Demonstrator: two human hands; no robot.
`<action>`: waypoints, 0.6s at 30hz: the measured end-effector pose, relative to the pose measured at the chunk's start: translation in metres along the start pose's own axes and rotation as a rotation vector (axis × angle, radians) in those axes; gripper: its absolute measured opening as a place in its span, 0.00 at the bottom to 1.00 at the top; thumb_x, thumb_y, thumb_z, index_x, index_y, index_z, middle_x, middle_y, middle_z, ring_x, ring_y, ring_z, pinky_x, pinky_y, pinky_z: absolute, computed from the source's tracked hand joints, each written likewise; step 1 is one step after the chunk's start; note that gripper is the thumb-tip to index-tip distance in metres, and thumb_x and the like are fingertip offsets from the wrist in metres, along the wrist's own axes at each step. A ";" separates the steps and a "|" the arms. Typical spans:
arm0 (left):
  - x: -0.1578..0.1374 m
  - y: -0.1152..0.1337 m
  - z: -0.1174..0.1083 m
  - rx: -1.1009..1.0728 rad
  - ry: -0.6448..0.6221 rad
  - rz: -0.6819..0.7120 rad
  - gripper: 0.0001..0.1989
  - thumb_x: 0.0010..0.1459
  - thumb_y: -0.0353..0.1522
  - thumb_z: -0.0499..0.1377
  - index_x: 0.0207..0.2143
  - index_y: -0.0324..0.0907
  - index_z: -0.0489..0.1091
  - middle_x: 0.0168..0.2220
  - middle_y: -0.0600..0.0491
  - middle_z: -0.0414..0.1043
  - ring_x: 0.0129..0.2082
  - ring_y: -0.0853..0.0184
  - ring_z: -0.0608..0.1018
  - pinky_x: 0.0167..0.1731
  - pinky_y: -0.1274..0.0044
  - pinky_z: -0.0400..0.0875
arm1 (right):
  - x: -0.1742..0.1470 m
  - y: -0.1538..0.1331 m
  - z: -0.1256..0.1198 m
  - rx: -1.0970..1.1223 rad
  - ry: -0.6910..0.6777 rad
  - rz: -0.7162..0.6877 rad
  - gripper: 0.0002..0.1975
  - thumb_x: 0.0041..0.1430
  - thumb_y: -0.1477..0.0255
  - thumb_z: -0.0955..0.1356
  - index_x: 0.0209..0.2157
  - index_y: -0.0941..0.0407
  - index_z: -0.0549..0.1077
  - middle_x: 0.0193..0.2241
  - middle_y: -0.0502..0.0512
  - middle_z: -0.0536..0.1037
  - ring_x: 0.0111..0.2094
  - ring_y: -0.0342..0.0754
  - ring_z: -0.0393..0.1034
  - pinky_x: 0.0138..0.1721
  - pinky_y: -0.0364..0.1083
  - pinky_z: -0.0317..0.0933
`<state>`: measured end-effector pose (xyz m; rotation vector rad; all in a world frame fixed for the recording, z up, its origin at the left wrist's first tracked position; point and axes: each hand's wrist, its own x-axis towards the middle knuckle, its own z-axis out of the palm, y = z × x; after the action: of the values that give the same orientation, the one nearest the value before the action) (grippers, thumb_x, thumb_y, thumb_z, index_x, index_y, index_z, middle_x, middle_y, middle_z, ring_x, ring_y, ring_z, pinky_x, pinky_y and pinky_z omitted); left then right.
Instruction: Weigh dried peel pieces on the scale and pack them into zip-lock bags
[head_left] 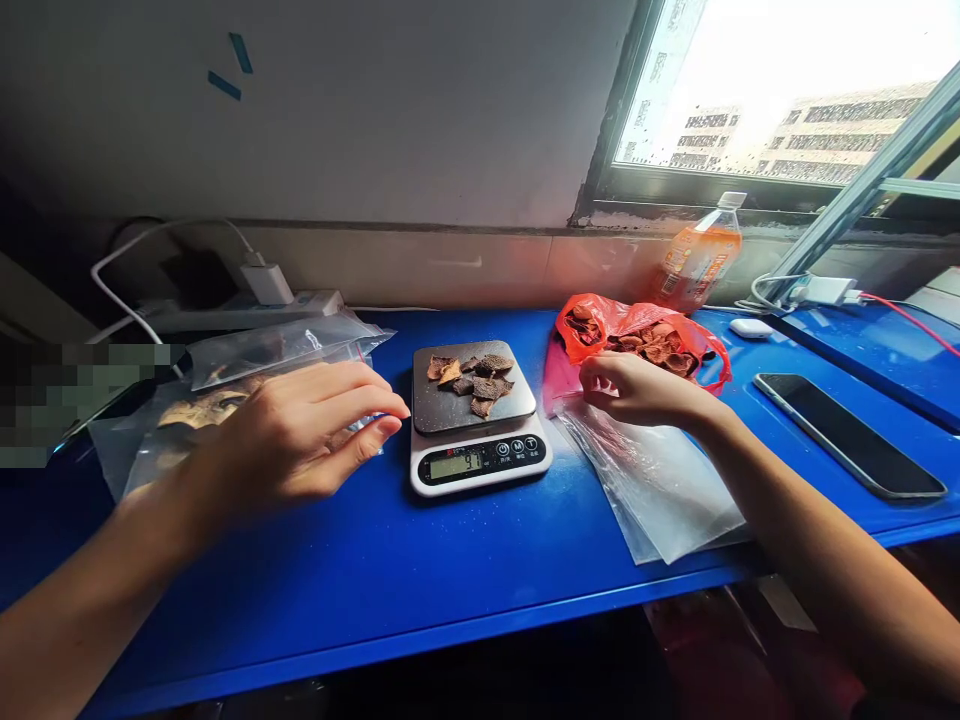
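Observation:
A white kitchen scale (480,470) with a steel plate stands on the blue table, its display reading about 97. Several brown, rough-skinned dried slices (487,380) lie on the plate. My left hand (315,430) hovers just left of the scale, fingers stretched out, thumb apart, nothing visible in them. Behind it, partly hidden, is a clear plastic bag (285,345) of pale dried slices. On the right, my right hand (637,388) has curled fingers in front of a red plastic bag (626,315) filled with reddish-brown dried slices. Whatever its fingertips hold, if anything, is hidden.
Flat clear plastic bags (667,500) lie beneath my right wrist. Further right are a phone (847,430) and a small white case (750,328). An orange drink bottle (701,250) stands by the wall. A power strip with a charger (266,283) sits at the back left.

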<state>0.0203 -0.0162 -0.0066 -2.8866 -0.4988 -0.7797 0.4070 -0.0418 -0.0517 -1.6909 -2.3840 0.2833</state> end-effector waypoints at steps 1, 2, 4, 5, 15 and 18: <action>0.000 0.000 0.001 0.001 0.005 0.005 0.05 0.63 0.28 0.57 0.40 0.46 0.72 0.36 0.54 0.78 0.34 0.65 0.80 0.37 0.74 0.73 | 0.000 0.000 0.000 -0.003 0.001 -0.003 0.04 0.53 0.80 0.65 0.30 0.56 0.68 0.31 0.54 0.74 0.30 0.44 0.65 0.32 0.44 0.57; 0.000 0.000 0.002 0.001 0.010 0.006 0.05 0.63 0.28 0.57 0.40 0.46 0.72 0.36 0.54 0.77 0.34 0.65 0.79 0.37 0.74 0.73 | 0.000 0.000 0.000 -0.006 0.002 -0.003 0.04 0.53 0.80 0.65 0.30 0.56 0.68 0.31 0.54 0.74 0.30 0.44 0.64 0.31 0.44 0.57; 0.000 0.000 0.004 -0.010 0.019 -0.003 0.06 0.63 0.28 0.57 0.40 0.45 0.72 0.36 0.54 0.77 0.34 0.65 0.79 0.36 0.75 0.72 | 0.001 -0.001 0.000 -0.008 0.002 0.004 0.04 0.53 0.80 0.65 0.30 0.56 0.68 0.30 0.53 0.73 0.29 0.43 0.64 0.31 0.44 0.56; 0.001 0.000 0.005 -0.022 0.020 -0.010 0.06 0.63 0.28 0.57 0.40 0.45 0.72 0.36 0.54 0.77 0.34 0.65 0.79 0.36 0.75 0.72 | 0.001 -0.002 0.000 -0.011 0.001 0.011 0.04 0.53 0.79 0.65 0.30 0.56 0.67 0.30 0.53 0.73 0.29 0.43 0.63 0.30 0.44 0.56; 0.004 0.005 0.015 -0.143 -0.077 -0.145 0.08 0.65 0.31 0.54 0.38 0.43 0.74 0.36 0.53 0.78 0.34 0.67 0.78 0.32 0.77 0.71 | 0.003 -0.011 -0.002 -0.071 -0.017 0.066 0.07 0.58 0.71 0.68 0.29 0.56 0.65 0.30 0.54 0.72 0.28 0.43 0.61 0.29 0.43 0.54; 0.017 0.003 0.015 -0.177 -0.068 -0.390 0.10 0.63 0.37 0.55 0.38 0.44 0.75 0.36 0.53 0.78 0.34 0.65 0.79 0.31 0.76 0.71 | 0.004 -0.010 -0.001 -0.056 -0.019 0.052 0.08 0.59 0.70 0.68 0.29 0.56 0.65 0.28 0.53 0.72 0.27 0.43 0.61 0.29 0.44 0.54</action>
<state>0.0420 -0.0114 -0.0108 -3.0256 -1.0760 -0.8107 0.3971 -0.0406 -0.0483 -1.7851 -2.3855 0.2439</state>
